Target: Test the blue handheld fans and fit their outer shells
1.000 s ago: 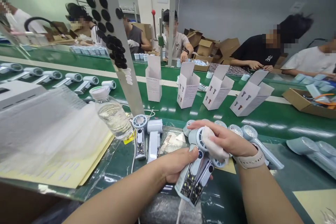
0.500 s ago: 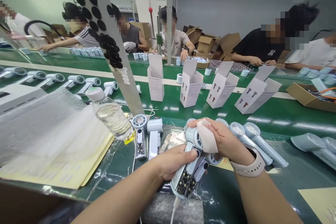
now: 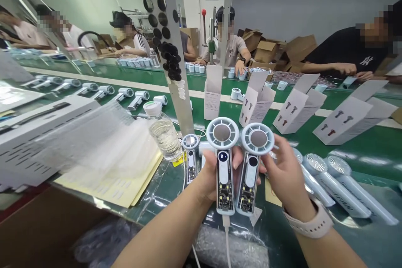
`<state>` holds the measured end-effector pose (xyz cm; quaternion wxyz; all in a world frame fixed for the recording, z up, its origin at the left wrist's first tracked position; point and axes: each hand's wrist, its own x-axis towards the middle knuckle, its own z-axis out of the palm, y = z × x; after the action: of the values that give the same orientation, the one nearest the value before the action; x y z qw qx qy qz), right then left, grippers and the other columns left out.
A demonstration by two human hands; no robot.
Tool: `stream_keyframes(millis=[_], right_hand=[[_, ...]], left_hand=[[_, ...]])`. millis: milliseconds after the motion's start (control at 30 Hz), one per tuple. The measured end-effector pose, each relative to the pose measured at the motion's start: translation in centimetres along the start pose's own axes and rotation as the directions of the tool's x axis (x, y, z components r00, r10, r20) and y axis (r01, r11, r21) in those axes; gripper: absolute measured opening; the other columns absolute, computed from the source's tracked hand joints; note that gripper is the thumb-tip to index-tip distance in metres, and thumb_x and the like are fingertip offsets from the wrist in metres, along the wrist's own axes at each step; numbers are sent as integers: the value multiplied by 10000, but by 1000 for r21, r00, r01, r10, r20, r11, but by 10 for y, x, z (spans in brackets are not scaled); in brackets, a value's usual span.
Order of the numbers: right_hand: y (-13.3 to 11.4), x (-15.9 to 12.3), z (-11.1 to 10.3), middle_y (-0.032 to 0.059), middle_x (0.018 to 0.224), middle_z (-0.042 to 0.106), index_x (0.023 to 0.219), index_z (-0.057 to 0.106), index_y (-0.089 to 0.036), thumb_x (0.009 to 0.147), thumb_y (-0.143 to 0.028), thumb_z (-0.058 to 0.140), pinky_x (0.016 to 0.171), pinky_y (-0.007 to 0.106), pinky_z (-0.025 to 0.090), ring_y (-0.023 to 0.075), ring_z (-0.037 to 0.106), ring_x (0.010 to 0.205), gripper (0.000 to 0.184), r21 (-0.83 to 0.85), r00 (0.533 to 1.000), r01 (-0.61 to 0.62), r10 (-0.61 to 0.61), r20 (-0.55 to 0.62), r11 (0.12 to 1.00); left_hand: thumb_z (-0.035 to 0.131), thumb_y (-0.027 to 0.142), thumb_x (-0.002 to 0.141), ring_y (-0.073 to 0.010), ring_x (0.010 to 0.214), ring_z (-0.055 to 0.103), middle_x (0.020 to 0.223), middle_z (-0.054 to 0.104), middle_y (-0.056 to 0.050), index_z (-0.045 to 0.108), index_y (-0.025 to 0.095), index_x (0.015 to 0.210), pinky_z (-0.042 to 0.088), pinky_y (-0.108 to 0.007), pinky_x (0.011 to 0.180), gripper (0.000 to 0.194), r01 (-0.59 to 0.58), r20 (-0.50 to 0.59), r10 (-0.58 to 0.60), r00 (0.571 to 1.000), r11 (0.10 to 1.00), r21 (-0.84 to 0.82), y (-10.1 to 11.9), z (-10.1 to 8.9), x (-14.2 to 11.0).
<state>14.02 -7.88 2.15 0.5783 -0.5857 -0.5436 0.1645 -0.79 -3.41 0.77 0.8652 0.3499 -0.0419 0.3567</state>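
Note:
My left hand [image 3: 210, 173] is closed round a pale blue handheld fan [image 3: 223, 184], upright, its display lit with an "8" and a white cable [image 3: 227, 234] plugged into its base. Right beside it stands a second handheld fan [image 3: 247, 188] with a dark display. My right hand [image 3: 282, 169] grips this second fan near its round head, its fingertips partly hidden behind. Both fans show circuit boards in their open handles. A small whitish corner [image 3: 256, 216] shows below the second fan; I cannot make out what it belongs to.
Another open-handled fan [image 3: 190, 159] lies by the water bottle [image 3: 165, 134]. Finished-looking fans [image 3: 342, 188] lie at right. White boxes [image 3: 257, 102] stand along the green belt [image 3: 201, 113]. A metal post [image 3: 176, 50] rises ahead. Co-workers [image 3: 232, 46] sit opposite.
The two fans have been raised upright with their heads facing me, and one display now shows lit. The white cloth in my right hand is no longer plainly visible. The view has turned left.

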Motion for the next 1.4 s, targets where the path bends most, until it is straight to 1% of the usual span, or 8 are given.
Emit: stream_keyframes(millis=[100, 200, 267, 467, 600, 800, 1033, 1400], right_hand=[[-8, -8, -11, 51, 886, 698, 1035, 632, -244, 850, -327, 654, 651, 340, 552, 202, 656, 740, 204, 60, 991, -116, 120, -63, 991], [-7, -14, -17, -6, 615, 621, 835, 600, -218, 839, -350, 664, 421, 236, 454, 130, 533, 469, 146, 274, 957, -281, 246, 155, 920], [-4, -17, -16, -27, 555, 575, 774, 579, -213, 840, -350, 664, 386, 211, 419, 111, 496, 432, 174, 340, 942, -318, 255, 216, 885], [-8, -21, -12, 2, 643, 643, 783, 627, -212, 822, -276, 652, 487, 252, 509, 148, 608, 541, 79, 65, 989, -133, 129, 69, 989], [-8, -26, -8, 11, 660, 679, 775, 631, -220, 857, -246, 598, 536, 273, 538, 169, 654, 591, 92, -113, 997, -42, 48, 53, 993], [-6, -24, -8, 6, 670, 698, 785, 642, -219, 868, -236, 580, 542, 279, 565, 169, 677, 585, 104, -122, 997, -28, 36, 63, 992], [-6, -23, -8, 14, 679, 708, 800, 651, -215, 867, -272, 592, 549, 293, 572, 177, 687, 584, 106, -110, 997, -43, 51, 65, 993], [-5, -20, -6, -27, 545, 606, 709, 569, -231, 833, -249, 571, 466, 245, 465, 141, 582, 472, 126, -175, 998, -32, 41, 48, 984]], left_hand=[[670, 819, 606, -252, 834, 709, 878, 695, -85, 524, 179, 707, 562, -313, 667, 664, -22, -54, 24, 998, 999, 29, 1, 3, -2], [666, 813, 618, -242, 807, 702, 838, 686, -72, 526, 183, 731, 564, -335, 699, 655, -9, -72, 14, 997, 997, 70, 0, 5, -4], [665, 816, 616, -226, 762, 683, 795, 668, -58, 530, 184, 744, 554, -333, 689, 658, 2, -90, 9, 996, 993, 114, -3, 5, -3], [707, 829, 539, -108, 530, 473, 619, 521, 13, 534, 174, 705, 382, -226, 499, 697, 67, -281, 47, 958, 922, 382, -11, 7, -1], [672, 855, 545, -109, 547, 397, 605, 484, 14, 552, 173, 674, 337, -248, 528, 704, 82, -311, 104, 945, 844, 530, -14, 8, -1], [679, 806, 621, -183, 721, 489, 704, 565, -34, 625, 156, 730, 416, -300, 709, 661, 52, -226, 131, 965, 750, 660, -14, 3, -2], [629, 843, 631, -226, 798, 530, 804, 618, -71, 682, 140, 964, 439, -327, 747, 780, 94, -216, 69, 974, 744, 662, -15, -2, -4], [632, 831, 642, -269, 889, 582, 873, 664, -88, 707, 135, 1038, 460, -354, 821, 804, 87, -203, 73, 976, 731, 677, -17, 5, -2]])
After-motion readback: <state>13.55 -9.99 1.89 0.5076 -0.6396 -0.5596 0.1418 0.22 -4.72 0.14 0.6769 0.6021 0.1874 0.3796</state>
